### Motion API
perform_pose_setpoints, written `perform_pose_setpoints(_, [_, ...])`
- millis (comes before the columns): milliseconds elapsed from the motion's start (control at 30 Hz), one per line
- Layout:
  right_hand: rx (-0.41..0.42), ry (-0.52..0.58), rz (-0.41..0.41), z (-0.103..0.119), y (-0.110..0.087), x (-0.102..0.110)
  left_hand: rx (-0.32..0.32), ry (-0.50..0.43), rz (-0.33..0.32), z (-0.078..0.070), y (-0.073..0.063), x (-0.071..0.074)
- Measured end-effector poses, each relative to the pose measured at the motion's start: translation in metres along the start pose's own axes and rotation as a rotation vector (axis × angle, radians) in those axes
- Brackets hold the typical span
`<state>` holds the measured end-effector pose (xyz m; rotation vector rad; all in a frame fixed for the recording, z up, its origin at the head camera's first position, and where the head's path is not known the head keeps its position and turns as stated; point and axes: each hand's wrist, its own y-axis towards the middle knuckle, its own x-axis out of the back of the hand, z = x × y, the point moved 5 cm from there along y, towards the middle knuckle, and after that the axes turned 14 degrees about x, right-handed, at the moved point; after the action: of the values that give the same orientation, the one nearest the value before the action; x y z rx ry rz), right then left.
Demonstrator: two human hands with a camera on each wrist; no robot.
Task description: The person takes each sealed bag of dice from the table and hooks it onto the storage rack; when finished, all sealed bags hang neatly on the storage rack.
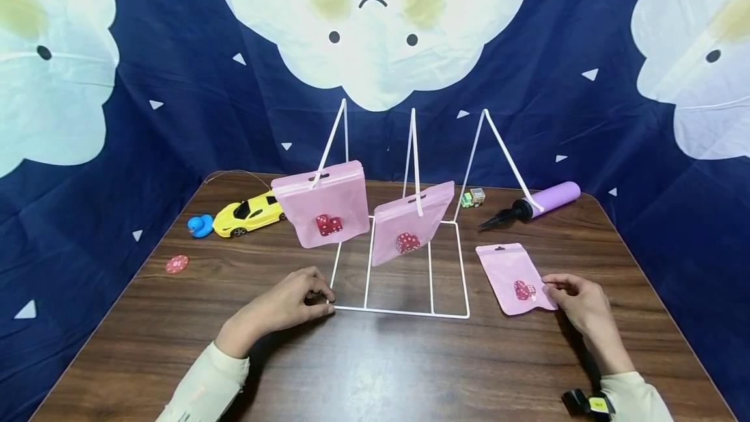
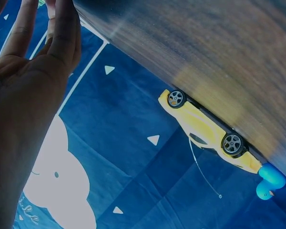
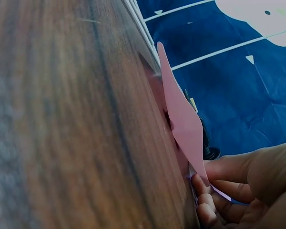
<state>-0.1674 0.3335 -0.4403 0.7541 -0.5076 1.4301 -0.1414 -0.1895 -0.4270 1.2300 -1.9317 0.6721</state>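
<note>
My right hand (image 1: pixel 581 308) pinches the lower right edge of a pink zip pouch (image 1: pixel 500 273) printed with red dice, or holding them behind its film. In the right wrist view the pouch (image 3: pixel 183 114) looks bent, its near edge between thumb and fingers. My left hand (image 1: pixel 284 305) grips the front left corner of a white wire rack (image 1: pixel 398 312) with thumb and fingertips. Two more pink pouches hang by their slots from the rack's prongs, a left pouch (image 1: pixel 299 207) and a middle pouch (image 1: pixel 388 246), both showing red dice. The right prong (image 1: pixel 510 155) carries no pouch.
At the back left are a yellow toy car (image 1: pixel 253 213), a blue rubber duck (image 1: pixel 200 226) and a red poker chip (image 1: pixel 177 264). A small toy truck (image 1: pixel 472 198) and a purple hand pump (image 1: pixel 553 198) lie at the back right. Dark blue cloth (image 1: pixel 193 142) surrounds the table.
</note>
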Motion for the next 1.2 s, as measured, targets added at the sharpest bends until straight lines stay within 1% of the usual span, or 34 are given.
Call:
perform_pose_setpoints(67, [0.001,-0.004,-0.003,0.001,0.000,0.000,-0.038,-0.010,-0.021,0.002,0.000,-0.001])
perform_pose_setpoints(100, [0.002,-0.003,-0.002,0.001,0.000,0.000,-0.071,-0.011,-0.039,0.009,0.002,-0.004])
perform_pose_setpoints(200, [0.007,0.000,0.002,0.002,-0.001,0.000,-0.106,-0.026,-0.044,0.017,0.004,-0.008])
perform_pose_setpoints(233, [0.012,-0.006,0.003,0.003,-0.001,0.000,-0.105,-0.027,-0.050,0.015,0.005,-0.007])
perform_pose_setpoints(300, [0.011,0.000,0.006,0.004,-0.001,-0.001,-0.110,-0.026,-0.051,0.024,0.007,-0.011])
perform_pose_setpoints(333, [0.011,-0.001,0.006,0.005,-0.001,-0.001,-0.092,-0.022,-0.044,0.026,0.008,-0.012])
perform_pose_setpoints(433, [0.011,-0.004,0.002,0.007,0.000,-0.002,-0.088,-0.016,-0.059,0.043,0.013,-0.021])
perform_pose_setpoints(467, [0.012,-0.003,0.001,0.007,0.000,-0.002,-0.073,-0.009,-0.047,0.041,0.012,-0.019])
perform_pose_setpoints(533, [0.025,-0.013,-0.003,0.008,0.000,-0.002,-0.068,-0.009,-0.047,0.043,0.013,-0.020])
perform_pose_setpoints(567, [0.036,-0.022,-0.004,0.009,0.000,-0.002,-0.067,-0.012,-0.044,0.040,0.011,-0.018])
perform_pose_setpoints(667, [0.062,-0.030,-0.004,0.011,0.000,-0.002,-0.054,-0.014,-0.046,0.038,0.009,-0.017])
perform_pose_setpoints(700, [0.067,-0.029,-0.002,0.011,0.000,-0.002,-0.043,-0.018,-0.052,0.040,0.009,-0.018])
perform_pose_setpoints(733, [0.068,-0.026,0.001,0.011,0.000,-0.001,-0.043,-0.017,-0.051,0.036,0.008,-0.017])
perform_pose_setpoints(800, [0.061,-0.011,0.010,0.010,0.000,-0.001,-0.036,-0.015,-0.047,0.027,0.005,-0.012])
perform_pose_setpoints(933, [0.039,0.007,0.034,0.006,-0.001,0.000,0.009,0.000,0.003,-0.004,-0.001,0.002])
perform_pose_setpoints(967, [0.034,0.008,0.043,0.005,-0.001,0.001,0.020,0.002,0.008,-0.007,-0.002,0.003])
perform_pose_setpoints(1000, [0.034,0.000,0.054,0.005,-0.001,0.001,0.024,-0.006,0.004,-0.002,0.000,0.001])
perform_pose_setpoints(1033, [0.032,-0.005,0.065,0.004,-0.001,0.002,0.026,-0.004,0.009,-0.003,0.000,0.001])
perform_pose_setpoints(1100, [0.031,-0.007,0.086,0.003,0.000,0.003,0.019,0.004,-0.009,0.018,0.006,-0.010])
perform_pose_setpoints(1167, [0.032,-0.013,0.099,0.003,0.000,0.003,-0.010,-0.006,-0.028,0.029,0.008,-0.015])
perform_pose_setpoints(1200, [0.035,-0.013,0.101,0.003,0.000,0.003,-0.034,-0.011,-0.041,0.038,0.010,-0.020])
